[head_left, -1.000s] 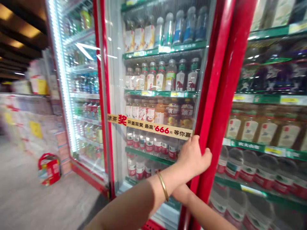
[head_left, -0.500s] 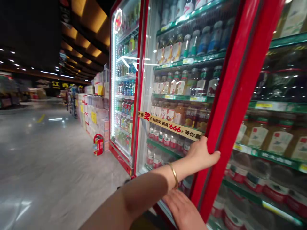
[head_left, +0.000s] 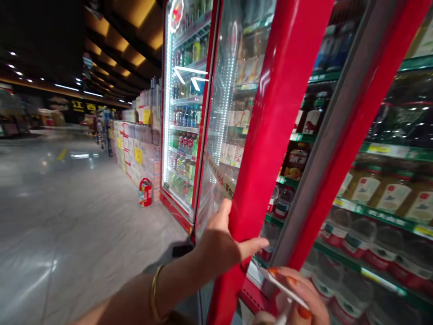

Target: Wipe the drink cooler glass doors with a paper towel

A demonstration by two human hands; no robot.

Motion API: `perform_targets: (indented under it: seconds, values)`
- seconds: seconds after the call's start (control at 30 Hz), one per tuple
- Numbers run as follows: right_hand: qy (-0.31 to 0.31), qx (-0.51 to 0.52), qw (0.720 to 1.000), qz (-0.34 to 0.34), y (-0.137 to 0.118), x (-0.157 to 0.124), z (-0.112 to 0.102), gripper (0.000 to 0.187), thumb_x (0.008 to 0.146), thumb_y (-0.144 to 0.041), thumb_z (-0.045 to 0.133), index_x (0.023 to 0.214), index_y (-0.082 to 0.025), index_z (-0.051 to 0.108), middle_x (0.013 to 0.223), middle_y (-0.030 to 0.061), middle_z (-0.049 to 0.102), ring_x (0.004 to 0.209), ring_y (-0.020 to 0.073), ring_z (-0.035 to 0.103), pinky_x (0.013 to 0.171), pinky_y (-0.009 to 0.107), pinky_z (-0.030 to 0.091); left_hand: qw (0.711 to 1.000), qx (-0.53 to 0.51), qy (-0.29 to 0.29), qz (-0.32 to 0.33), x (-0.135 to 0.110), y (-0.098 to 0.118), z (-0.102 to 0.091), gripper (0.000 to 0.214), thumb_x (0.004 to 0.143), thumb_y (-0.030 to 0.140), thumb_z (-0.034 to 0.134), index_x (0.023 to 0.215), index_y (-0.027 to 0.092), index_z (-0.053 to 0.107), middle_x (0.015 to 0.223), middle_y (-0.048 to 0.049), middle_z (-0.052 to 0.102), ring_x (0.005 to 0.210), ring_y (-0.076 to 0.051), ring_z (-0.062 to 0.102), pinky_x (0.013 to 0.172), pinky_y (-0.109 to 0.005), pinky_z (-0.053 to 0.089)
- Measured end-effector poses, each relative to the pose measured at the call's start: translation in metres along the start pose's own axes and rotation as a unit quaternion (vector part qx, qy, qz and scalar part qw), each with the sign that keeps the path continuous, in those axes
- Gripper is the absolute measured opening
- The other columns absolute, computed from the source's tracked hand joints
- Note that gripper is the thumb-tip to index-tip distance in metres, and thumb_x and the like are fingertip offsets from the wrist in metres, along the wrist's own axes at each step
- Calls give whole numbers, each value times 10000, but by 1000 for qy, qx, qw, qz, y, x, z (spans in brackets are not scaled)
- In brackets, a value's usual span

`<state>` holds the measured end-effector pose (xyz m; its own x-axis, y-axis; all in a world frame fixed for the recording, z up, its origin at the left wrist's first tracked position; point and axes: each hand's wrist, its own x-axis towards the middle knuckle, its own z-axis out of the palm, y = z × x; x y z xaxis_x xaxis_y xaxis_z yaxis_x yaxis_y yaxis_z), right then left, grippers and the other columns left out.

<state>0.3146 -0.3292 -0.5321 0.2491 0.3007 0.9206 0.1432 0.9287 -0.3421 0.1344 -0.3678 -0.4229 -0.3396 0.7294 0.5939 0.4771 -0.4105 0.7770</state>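
Note:
My left hand, with a gold bracelet on its wrist, is wrapped round the edge of the red-framed glass cooler door, which stands swung outward. My right hand is low at the bottom edge, in front of the open cooler, its fingers pinched on a thin white slip. Behind the door, green-edged shelves carry rows of bottled drinks. The neighbouring red door frame slants up on the right.
A second lit cooler stands to the left of the open door. Beyond it are stacked cartons and a small red pack on the floor. Polished grey floor stretches away to the left.
The door has swung further outward, and my left hand has travelled left and down with its edge. My right hand has risen into view with the white slip.

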Motion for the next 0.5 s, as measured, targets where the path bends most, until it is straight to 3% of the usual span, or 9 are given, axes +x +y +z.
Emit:
perform_targets:
  seconds: [0.07, 0.17, 0.23, 0.33, 0.43, 0.5]
  values:
    - [25, -3, 994, 104, -3, 1, 30, 276, 1091, -443, 559, 1118, -266, 769, 933, 100, 839, 835, 293, 818, 724, 402, 639, 999, -36, 8, -2, -8, -2, -30, 666, 669, 615, 960, 1113, 248, 627, 899, -21, 751, 808, -197, 711, 724, -327, 624]
    - [-16, -3, 957, 289, -2, 10, 79, 514, 1070, -605, 534, 1317, -216, 763, 1196, 126, 842, 1054, 316, 815, 888, 415, 623, 999, -35, 31, -8, -17, -4, -76, 690, 697, 629, 947, 1181, 236, 649, 948, -31, 783, 848, -209, 755, 737, -314, 644]
    - [-48, 32, 928, 369, -2, 14, 116, 662, 1046, -684, 501, 1438, -198, 723, 1376, 137, 792, 1246, 336, 758, 1055, 452, 576, 996, 6, 88, -3, -21, -10, -107, 744, 703, 667, 930, 1230, 221, 652, 1055, -61, 803, 898, -228, 778, 778, -326, 659]
    - [-78, 138, 894, 420, -4, 6, 183, 724, 1022, -706, 499, 1513, -209, 687, 1534, 131, 707, 1426, 317, 656, 1212, 462, 484, 978, 103, 183, -13, -24, -25, -158, 927, 635, 759, 918, 1316, 196, 637, 1176, -112, 800, 993, -294, 791, 816, -378, 671]
    - [-62, 271, 846, 456, -3, -11, 257, 704, 1006, -662, 562, 1551, -226, 653, 1542, 113, 703, 1439, 278, 646, 1221, 436, 488, 944, 209, 252, -35, -24, -44, -214, 989, 627, 824, 873, 1350, 197, 622, 1160, -113, 789, 970, -316, 779, 810, -428, 670]
    - [-42, 335, 821, 461, 2, -17, 305, 680, 1008, -622, 578, 1559, -228, 638, 1516, 102, 721, 1389, 257, 683, 1182, 424, 529, 933, 232, 275, -19, -23, -57, -250, 969, 697, 811, 836, 1411, 207, 582, 1188, -103, 768, 1003, -295, 770, 905, -455, 665]
